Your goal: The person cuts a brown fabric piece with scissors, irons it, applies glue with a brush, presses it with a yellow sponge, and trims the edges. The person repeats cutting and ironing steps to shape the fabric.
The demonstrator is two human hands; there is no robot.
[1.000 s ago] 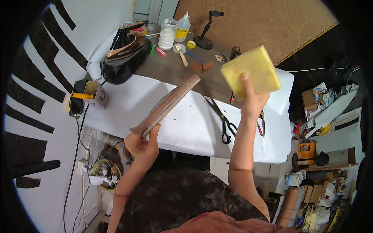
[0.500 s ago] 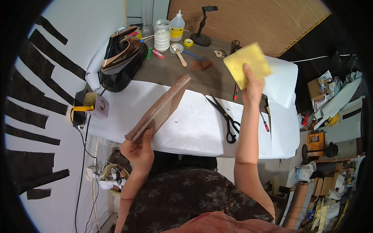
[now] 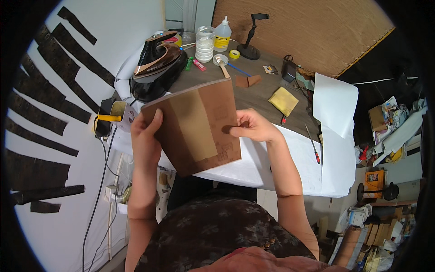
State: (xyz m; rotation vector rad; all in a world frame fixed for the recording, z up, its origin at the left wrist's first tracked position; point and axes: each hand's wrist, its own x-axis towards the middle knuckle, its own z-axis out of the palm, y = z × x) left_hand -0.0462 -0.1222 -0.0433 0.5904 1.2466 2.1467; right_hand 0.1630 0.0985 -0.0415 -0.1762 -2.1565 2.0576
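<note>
Head view showed both hands holding a brown leather sheet (image 3: 195, 127) up in front of the person, above the near edge of the tabletop (image 3: 267, 97). The left hand (image 3: 146, 136) was closed on the sheet's left edge, thumb lying over the front face. The right hand (image 3: 252, 127) pinched the sheet's right edge, fingers curled and thumb pressed to the front. A lighter tan rectangle ran down the middle of the sheet, which was tilted, its top edge higher on the right.

Beyond the sheet, at its upper left, a black and copper clothes iron (image 3: 156, 61) rested on the tabletop. Behind the sheet's top edge stood a clear jar (image 3: 205, 44) and a white glue bottle with a yellow label (image 3: 222, 35), and near them lay a small roll of yellow tape (image 3: 234, 54) and a black stand (image 3: 250, 34). A yellow cloth (image 3: 283, 100) lay just right of the right hand, well clear of the sheet. A small brown leather scrap (image 3: 247, 81) lay above the sheet's top right corner. White paper (image 3: 299, 158) covered the tabletop's near part under the right forearm, with a red-handled screwdriver (image 3: 313, 147) on it to the right of the sheet. Left of the sheet, dark strips (image 3: 50, 104) lay on a white floor covering.
</note>
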